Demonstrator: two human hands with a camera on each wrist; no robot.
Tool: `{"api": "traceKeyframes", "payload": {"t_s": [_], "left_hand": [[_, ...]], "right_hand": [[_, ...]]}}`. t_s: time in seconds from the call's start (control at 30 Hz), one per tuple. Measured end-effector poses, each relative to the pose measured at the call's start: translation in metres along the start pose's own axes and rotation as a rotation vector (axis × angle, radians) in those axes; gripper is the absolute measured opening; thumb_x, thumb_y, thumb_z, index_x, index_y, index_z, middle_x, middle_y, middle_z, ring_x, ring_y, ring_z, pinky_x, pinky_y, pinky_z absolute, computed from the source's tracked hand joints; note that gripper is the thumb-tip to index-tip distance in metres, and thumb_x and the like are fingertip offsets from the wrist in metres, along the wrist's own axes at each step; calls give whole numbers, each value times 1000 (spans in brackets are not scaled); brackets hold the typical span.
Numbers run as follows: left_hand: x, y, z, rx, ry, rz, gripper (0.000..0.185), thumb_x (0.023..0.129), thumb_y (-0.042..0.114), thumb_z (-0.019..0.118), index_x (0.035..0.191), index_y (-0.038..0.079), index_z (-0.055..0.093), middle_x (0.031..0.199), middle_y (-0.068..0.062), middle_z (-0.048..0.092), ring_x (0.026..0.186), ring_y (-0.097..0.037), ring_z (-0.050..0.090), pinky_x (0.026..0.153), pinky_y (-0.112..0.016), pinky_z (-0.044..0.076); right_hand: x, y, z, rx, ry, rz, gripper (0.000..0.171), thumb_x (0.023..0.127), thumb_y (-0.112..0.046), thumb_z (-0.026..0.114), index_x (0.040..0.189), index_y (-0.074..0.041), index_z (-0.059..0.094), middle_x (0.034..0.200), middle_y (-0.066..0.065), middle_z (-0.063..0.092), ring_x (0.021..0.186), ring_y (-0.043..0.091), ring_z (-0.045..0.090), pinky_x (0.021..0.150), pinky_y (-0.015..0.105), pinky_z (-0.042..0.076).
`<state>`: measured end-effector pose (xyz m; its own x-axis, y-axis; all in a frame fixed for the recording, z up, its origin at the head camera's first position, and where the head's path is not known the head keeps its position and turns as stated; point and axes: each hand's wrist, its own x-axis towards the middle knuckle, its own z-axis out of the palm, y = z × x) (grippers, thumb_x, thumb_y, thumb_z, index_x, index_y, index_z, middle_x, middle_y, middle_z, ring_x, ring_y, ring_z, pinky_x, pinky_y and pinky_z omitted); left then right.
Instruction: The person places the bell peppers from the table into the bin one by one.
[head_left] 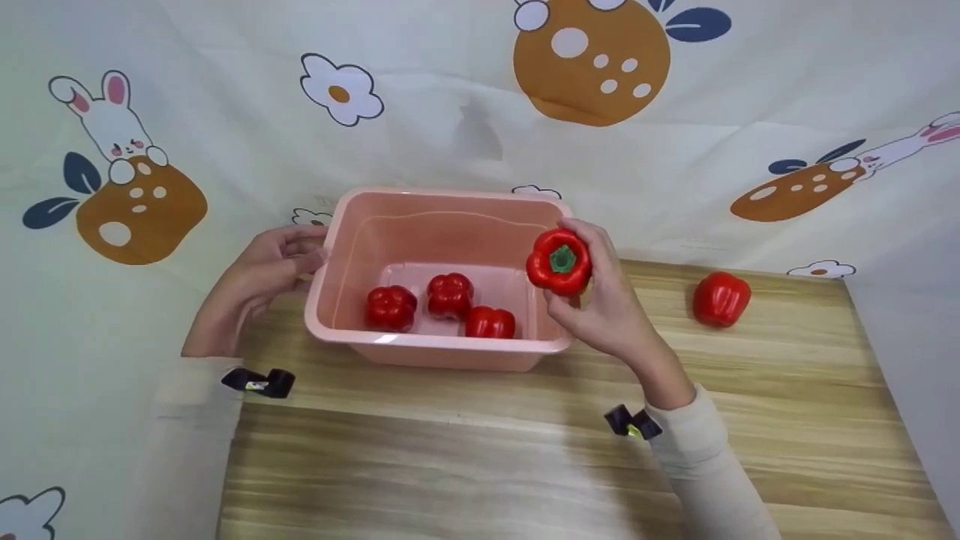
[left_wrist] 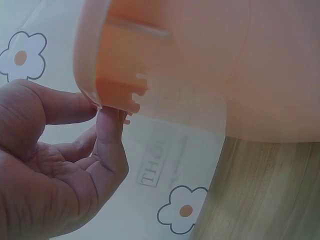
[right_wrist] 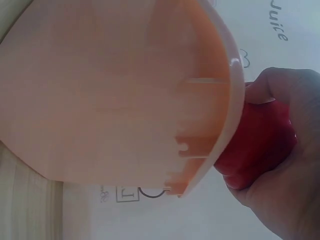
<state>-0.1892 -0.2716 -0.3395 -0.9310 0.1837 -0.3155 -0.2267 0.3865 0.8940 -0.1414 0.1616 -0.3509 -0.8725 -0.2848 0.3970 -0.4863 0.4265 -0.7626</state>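
A pink plastic basin (head_left: 446, 358) stands on the wooden table with three red bell peppers inside, one of them the left pepper (head_left: 391, 308). My left hand (head_left: 274, 264) is at its left side; in the left wrist view, thumb and finger (left_wrist: 111, 135) pinch the lower edge of the rim (left_wrist: 86, 60). Over the basin's right rim, my right hand (head_left: 607, 300) grips a red bell pepper (head_left: 546, 282) whose green stem end faces up. Seen from the right wrist, that pepper (right_wrist: 260, 140) is partly hidden behind the rim (right_wrist: 235, 95).
Another red bell pepper (head_left: 721, 299) lies on the wooden table (head_left: 450, 465), right of the basin. A white cloth (head_left: 442, 150) printed with rabbits, flowers and orange fruit hangs behind and at the left. A pale wall panel (head_left: 911, 360) borders the right side.
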Motion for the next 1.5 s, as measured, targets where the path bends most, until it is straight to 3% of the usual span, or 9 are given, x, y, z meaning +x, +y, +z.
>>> {"api": "traceKeyframes", "payload": {"t_s": [0.4,0.63,0.73,0.93,1.07,1.27,1.5], "left_hand": [[2,-1,2,16,11,-7,55,109,19,57,160,5,41,143,-21,56,104,-12,71,85,-30,67],[0,0,3,31,13,-11,57,109,19,57,161,6,40,145,-22,56,104,-12,71,85,-30,67],[1,2,4,27,8,-9,57,109,19,57,161,6,39,146,-23,56,107,-13,71,86,-30,67],[2,3,6,9,0,-6,58,108,20,58,161,5,38,145,-21,56,105,-12,70,85,-30,67],[2,2,7,4,-4,11,59,108,21,60,160,4,39,140,-21,57,99,-12,73,84,-30,67],[0,2,5,12,-4,16,59,107,21,62,159,3,40,140,-20,58,101,-11,73,85,-31,67],[0,2,5,20,2,16,58,108,21,61,160,4,41,136,-19,59,101,-11,72,85,-31,67]], "right_hand": [[10,4,16,-190,-75,-118,87,76,2,79,153,-9,42,153,9,48,141,22,48,113,41,56],[12,3,24,-257,-127,-127,85,78,0,78,154,-11,42,155,8,48,141,25,48,111,43,57],[12,3,26,-273,-135,-120,94,78,-2,81,160,-12,35,156,7,48,141,25,49,114,45,56],[12,3,27,-221,-134,-117,104,84,-12,84,168,-14,22,160,7,45,149,24,43,121,49,49],[10,3,26,-185,-108,-143,95,88,-19,82,166,-12,28,161,8,45,151,22,41,126,50,43],[7,7,24,-191,-69,-190,82,92,-25,80,161,-11,38,160,9,47,151,22,43,127,47,42],[-1,13,16,-158,-47,-154,71,94,-23,78,155,-10,46,157,9,50,150,22,45,127,47,42]]}}
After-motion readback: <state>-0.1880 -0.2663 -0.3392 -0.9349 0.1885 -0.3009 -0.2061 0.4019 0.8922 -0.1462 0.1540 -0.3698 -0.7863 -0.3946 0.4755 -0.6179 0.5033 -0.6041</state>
